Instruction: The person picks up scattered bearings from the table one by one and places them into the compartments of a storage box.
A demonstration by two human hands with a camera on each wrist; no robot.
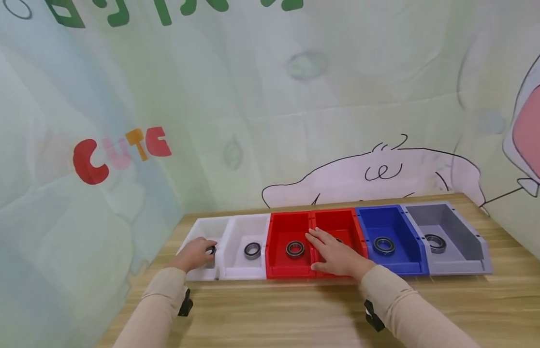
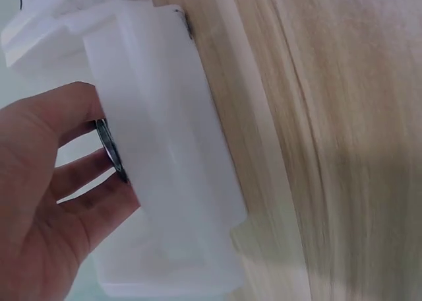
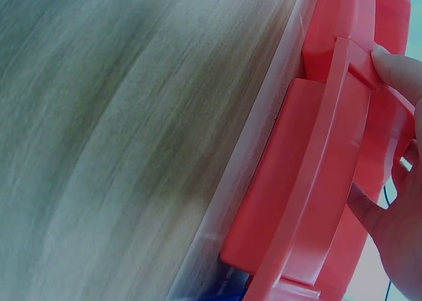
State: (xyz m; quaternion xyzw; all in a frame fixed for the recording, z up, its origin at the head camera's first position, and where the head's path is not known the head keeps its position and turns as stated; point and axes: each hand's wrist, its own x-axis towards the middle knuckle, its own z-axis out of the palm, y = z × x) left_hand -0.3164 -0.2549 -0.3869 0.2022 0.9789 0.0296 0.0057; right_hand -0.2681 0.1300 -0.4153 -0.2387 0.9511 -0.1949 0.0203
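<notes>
My left hand [image 1: 195, 254] reaches into the leftmost white bin [image 1: 209, 225] and pinches a ring-shaped ball bearing [image 1: 211, 250] between thumb and fingers. From the left wrist, the bearing [image 2: 111, 148] shows edge-on, partly hidden by the bin's white wall [image 2: 165, 129]. Over the right-hand red bin [image 1: 335, 218] my right hand [image 1: 337, 253] is spread, its fingers fairly straight. Most of that bin's bearing [image 1: 339, 240] is covered by the hand. In the right wrist view the thumb [image 3: 395, 66] lies at the red bin's edge; no held thing shows.
Single bearings lie in the second white bin [image 1: 252, 251], the left red bin [image 1: 295, 249], the blue bin [image 1: 384, 245] and the grey bin [image 1: 435, 243]. The bins stand side by side on a wooden table [image 1: 270, 309], before a printed cloth backdrop [image 1: 235, 96].
</notes>
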